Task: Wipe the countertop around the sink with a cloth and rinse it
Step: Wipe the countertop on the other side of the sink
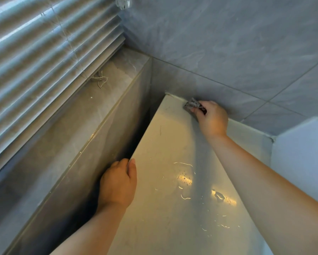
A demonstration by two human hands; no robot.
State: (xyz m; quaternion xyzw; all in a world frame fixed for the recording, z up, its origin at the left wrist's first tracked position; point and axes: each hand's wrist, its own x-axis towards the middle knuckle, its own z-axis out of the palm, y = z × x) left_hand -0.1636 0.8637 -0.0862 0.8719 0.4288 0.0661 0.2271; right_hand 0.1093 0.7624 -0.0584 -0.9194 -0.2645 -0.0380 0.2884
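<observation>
Blinds (pixel 44 57) cover the window at far left, a loose cord (pixel 101 80) lying on the tiled ledge (pixel 92 111) beneath them, as a person cleans the far corner of a pale bench (pixel 172 208). Left hand (pixel 118 183) hooks over the bench's left edge above a dark gap (pixel 136 137) between bench and ledge, its fingers (pixel 117 163) curled down out of sight and the thumb lying on top, gripping only the edge for support. Water droplets (pixel 185 179) glint across the middle of the surface, not yet wiped. Right hand (pixel 210 117) reaches to the back corner, fingers (pixel 195 108) clenched on a small grey cloth (pixel 193 103) pressed where the bench meets the tiled wall (pixel 228 52). Trouble would most likely come from that gap: the cloth sits near the open left edge, and a push toward the corner could send it, or swept dirt, over the side and out of reach. A long lean on a wet top also risks the bracing hand slipping. Little of the cloth shows beyond the hand, so knuckles may scrape the wall. No sink or tap is in view, and rinsing appears yet to come.
</observation>
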